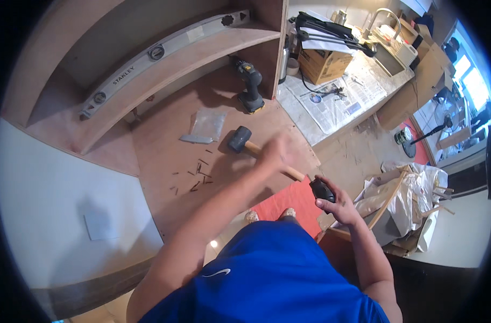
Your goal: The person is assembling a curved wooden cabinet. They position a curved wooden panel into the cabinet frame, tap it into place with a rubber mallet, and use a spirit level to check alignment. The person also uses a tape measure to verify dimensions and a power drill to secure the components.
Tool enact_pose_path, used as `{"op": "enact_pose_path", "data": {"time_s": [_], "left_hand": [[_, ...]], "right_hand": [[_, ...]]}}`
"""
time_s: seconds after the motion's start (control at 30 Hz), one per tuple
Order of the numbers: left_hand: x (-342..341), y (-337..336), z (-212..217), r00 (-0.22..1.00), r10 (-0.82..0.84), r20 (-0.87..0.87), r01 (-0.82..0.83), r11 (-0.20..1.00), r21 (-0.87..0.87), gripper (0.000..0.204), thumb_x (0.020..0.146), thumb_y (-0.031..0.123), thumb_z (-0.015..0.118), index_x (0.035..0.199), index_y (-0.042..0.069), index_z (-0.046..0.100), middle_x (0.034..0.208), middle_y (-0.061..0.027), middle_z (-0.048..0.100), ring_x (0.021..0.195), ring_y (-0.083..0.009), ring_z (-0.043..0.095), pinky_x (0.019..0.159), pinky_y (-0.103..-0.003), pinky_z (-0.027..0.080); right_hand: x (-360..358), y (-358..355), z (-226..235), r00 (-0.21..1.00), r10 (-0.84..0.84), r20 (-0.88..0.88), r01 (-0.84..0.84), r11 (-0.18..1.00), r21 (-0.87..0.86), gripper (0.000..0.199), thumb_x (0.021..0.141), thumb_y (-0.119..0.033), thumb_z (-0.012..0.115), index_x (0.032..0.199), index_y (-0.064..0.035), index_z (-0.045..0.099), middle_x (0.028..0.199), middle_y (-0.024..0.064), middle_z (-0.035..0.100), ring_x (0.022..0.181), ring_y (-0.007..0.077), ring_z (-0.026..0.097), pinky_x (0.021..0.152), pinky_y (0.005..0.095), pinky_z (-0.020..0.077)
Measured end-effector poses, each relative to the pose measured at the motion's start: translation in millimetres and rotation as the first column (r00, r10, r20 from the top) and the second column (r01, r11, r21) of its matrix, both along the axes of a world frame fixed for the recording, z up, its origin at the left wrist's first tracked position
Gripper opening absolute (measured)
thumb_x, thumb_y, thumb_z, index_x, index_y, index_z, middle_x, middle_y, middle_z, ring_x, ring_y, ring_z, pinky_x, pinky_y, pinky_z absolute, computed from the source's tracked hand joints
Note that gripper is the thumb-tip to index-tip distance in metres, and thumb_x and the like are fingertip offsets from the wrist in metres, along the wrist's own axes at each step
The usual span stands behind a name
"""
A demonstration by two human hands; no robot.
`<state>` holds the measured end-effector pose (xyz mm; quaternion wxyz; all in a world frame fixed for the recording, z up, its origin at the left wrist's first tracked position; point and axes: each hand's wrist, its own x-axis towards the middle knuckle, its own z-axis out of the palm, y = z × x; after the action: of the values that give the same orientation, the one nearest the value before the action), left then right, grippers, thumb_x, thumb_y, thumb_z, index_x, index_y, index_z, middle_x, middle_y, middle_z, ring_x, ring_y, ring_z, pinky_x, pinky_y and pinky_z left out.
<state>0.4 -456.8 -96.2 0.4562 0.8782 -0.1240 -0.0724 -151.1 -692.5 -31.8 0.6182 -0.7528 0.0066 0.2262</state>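
Mallet (256, 146) lies flat on the plywood worktop (164, 156), its long axis running from the black rubber head, up and to the left of the grip, along the wooden handle to an end that pokes out down and to the right. Left hand (277, 153) is blurred over the handle; whether its fingers are closed I cannot tell. Right hand (334, 204), below and right of that, is wrapped around a small dark object (322, 189), partly hidden by the fingers. Scattered nails (194, 175) lie left of the grip, a cordless drill (249, 86) above it; the board's edge runs just right.
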Motion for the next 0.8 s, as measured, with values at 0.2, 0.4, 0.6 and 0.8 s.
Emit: {"op": "enact_pose_path", "data": {"time_s": [0.2, 0.4, 0.6, 0.8], "left_hand": [[198.0, 61.6, -80.7, 0.812, 0.566, 0.142, -0.571, 0.821, -0.004, 0.100, 0.068, 0.051, 0.089, 0.143, 0.000, 0.047, 0.136, -0.0279, 0.056, 0.126, -0.0402, 0.056, 0.104, -0.049, 0.048], [246.5, 52.5, -88.5, 0.806, 0.590, 0.044, -0.592, 0.803, 0.070, 0.081, 0.078, 0.064, 0.076, 0.119, -0.005, 0.070, 0.128, -0.0320, 0.063, 0.123, -0.0407, 0.062, 0.103, -0.047, 0.051], [238.2, 146.2, -98.0, 0.721, 0.660, 0.210, -0.688, 0.717, 0.110, 0.055, 0.082, 0.045, 0.079, 0.106, -0.004, 0.070, 0.091, -0.0286, 0.072, 0.088, -0.0419, 0.073, 0.079, -0.049, 0.058], [209.3, 232.5, -81.8, 0.495, 0.826, 0.270, -0.852, 0.522, -0.034, 0.043, 0.081, 0.032, 0.084, 0.106, 0.001, 0.067, 0.091, -0.0197, 0.074, 0.084, -0.0342, 0.074, 0.073, -0.047, 0.056]], "right_hand": [[-0.3, 13.1, -35.9, 0.980, -0.155, -0.122, 0.187, 0.925, 0.331, 0.093, 0.084, -0.043, 0.077, 0.155, 0.0018, 0.039, 0.119, 0.0128, 0.065, 0.095, 0.0195, 0.066, 0.078, 0.0331, 0.0571], [-32.0, -46.0, -84.9, 0.920, -0.288, -0.266, 0.351, 0.908, 0.231, 0.083, 0.087, -0.040, 0.077, 0.151, 0.0006, 0.045, 0.114, 0.0125, 0.066, 0.094, 0.0202, 0.066, 0.075, 0.0347, 0.0568], [-21.1, -132.7, -87.4, 0.860, -0.398, -0.319, 0.482, 0.839, 0.251, 0.070, 0.092, -0.034, 0.069, 0.151, -0.0031, 0.047, 0.119, 0.0108, 0.066, 0.099, 0.0202, 0.066, 0.085, 0.0360, 0.0560], [12.7, -172.1, -74.8, 0.863, -0.279, -0.421, 0.473, 0.741, 0.477, 0.085, 0.086, -0.038, 0.071, 0.156, -0.0014, 0.038, 0.121, 0.0124, 0.063, 0.106, 0.0264, 0.066, 0.086, 0.0407, 0.0567]]}}
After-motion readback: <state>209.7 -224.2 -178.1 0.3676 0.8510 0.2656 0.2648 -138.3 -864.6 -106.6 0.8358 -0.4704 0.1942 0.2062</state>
